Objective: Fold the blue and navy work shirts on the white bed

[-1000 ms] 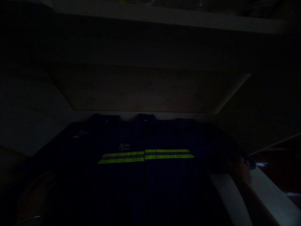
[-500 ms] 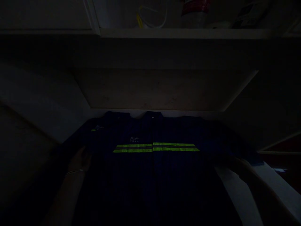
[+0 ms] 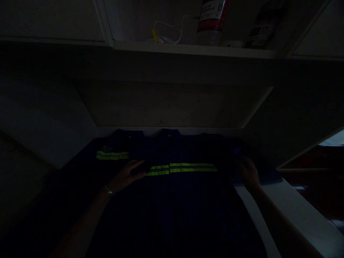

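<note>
A dark navy work jacket with two bright yellow-green reflective stripes across the chest lies spread flat, collar away from me, on a pale surface inside a dim recess. My left hand rests flat on the jacket's left chest, fingers stretched toward the stripes, a bracelet at its wrist. A striped sleeve part lies just beyond it. My right hand lies on the jacket's right shoulder and sleeve near the surface's edge; its fingers are too dark to read.
A shelf runs above the recess with a red-and-white can, a coiled white cord with a yellow tag and another dark container. Recess walls close in at left and right. The pale surface's edge runs along the right.
My left hand has slid right and forward onto the chest beside the stripes. My right hand has moved inward onto the right shoulder. The left sleeve's stripe now shows. The view has tilted up.
</note>
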Demonstrator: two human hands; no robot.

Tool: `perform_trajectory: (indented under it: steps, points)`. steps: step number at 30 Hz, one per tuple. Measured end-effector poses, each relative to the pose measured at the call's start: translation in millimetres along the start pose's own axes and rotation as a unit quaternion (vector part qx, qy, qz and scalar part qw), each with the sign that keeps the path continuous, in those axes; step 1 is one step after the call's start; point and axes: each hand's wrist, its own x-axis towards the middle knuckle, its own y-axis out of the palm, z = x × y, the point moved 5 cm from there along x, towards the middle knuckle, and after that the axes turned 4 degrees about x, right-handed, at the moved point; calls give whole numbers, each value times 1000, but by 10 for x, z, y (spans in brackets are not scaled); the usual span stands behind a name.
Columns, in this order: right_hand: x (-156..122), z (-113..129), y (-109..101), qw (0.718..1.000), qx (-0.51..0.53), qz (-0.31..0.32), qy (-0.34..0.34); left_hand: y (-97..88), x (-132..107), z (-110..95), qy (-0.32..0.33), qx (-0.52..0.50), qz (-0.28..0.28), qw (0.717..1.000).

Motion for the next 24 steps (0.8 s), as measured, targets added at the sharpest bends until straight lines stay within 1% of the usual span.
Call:
perform_trajectory:
  steps: [1, 2, 4, 6, 7, 8, 9, 10, 13, 14, 15, 16, 18, 20, 21, 22, 24]
  points:
    - [-30, 187, 80, 999, 7, 27, -34, 63, 17, -24, 15, 16, 16, 1000]
    - [-74, 377, 179, 995, 12, 71, -69, 106, 49, -16, 16, 27, 9, 999]
    - [-207, 719, 409, 974, 18, 193, -120, 162, 140, 44, 13, 62, -44, 997]
    - [-359, 963, 627, 939, 14, 313, -144, 226, 236, 90, 33, 131, -94, 986]
    - [-416, 1048, 717, 923, 11, 354, -150, 264, 279, 100, 49, 174, -109, 978]
    - [-446, 1109, 790, 913, 9, 376, -155, 301, 316, 103, 67, 215, -119, 967]
    - [-439, 1149, 847, 914, 5, 375, -158, 330, 348, 102, 80, 249, -128, 957]
    - [-397, 1168, 887, 923, -1, 350, -160, 349, 375, 102, 88, 274, -136, 948]
    - [-185, 1117, 953, 964, -52, 212, -154, 370, 438, 115, 84, 313, -152, 934]
    - [-133, 1068, 988, 969, -85, 180, -149, 384, 453, 132, 79, 322, -150, 931]
    - [-108, 1004, 1043, 967, -127, 170, -140, 409, 466, 161, 70, 332, -141, 930]
    - [-112, 925, 1117, 959, -174, 181, -129, 449, 475, 207, 56, 343, -122, 930]
    - [-198, 744, 1283, 927, -268, 242, -106, 558, 479, 331, 23, 363, -70, 929]
    - [-330, 590, 1411, 891, -329, 297, -92, 664, 467, 451, 2, 380, -28, 925]
    - [-386, 544, 1452, 880, -345, 313, -91, 701, 460, 495, -3, 386, -18, 922]
    - [-426, 521, 1475, 874, -354, 320, -90, 726, 454, 521, -1, 391, -15, 920]
    - [-460, 547, 1486, 873, -360, 318, -89, 747, 446, 541, 3, 397, -11, 918]
